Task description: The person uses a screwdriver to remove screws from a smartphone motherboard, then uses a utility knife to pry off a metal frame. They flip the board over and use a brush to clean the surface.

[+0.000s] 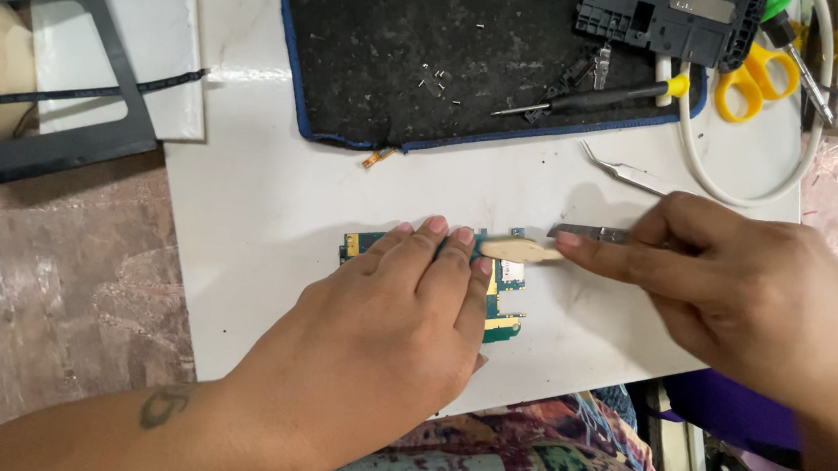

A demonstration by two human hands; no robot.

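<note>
1. Left hand (405, 298): laid flat, palm down, fingers together and nearly straight, pressing on a green circuit board; it grips nothing, only bears on the board from above.
2. Green circuit board (505, 301): lies flat on the white surface, near its front edge, mostly hidden under the left hand; its left corner and right edge with gold-coloured contacts show.
3. Right hand (731, 277): fingers curled closed, pinching a small pale tool between thumb and forefinger.
4. Pale tool (521, 250): cream-coloured, flat, blunt-ended; held roughly level, its tip at the board's upper right edge, just beside the left fingertips. Whether it touches the board cannot be told.
5. Flat metal piece (591, 234): grey, narrow, showing just above the right forefinger; whether the hand holds it cannot be told.
6. White surface (264, 195): a glossy board carrying all of the above.
7. Black mat (432, 50): blue-edged, at the back of the surface, with tiny screws scattered on it.
8. Screwdriver (596, 98): black handle, yellow end, lying on the mat.
9. Dark plastic frame (665, 22): at the mat's far right corner.
10. Yellow-handled scissors (759, 80): right of the frame.
11. Metal tweezers (625, 171): on the surface, between mat and right hand.
12. White cable (736, 194): looping past the tweezers.
</note>
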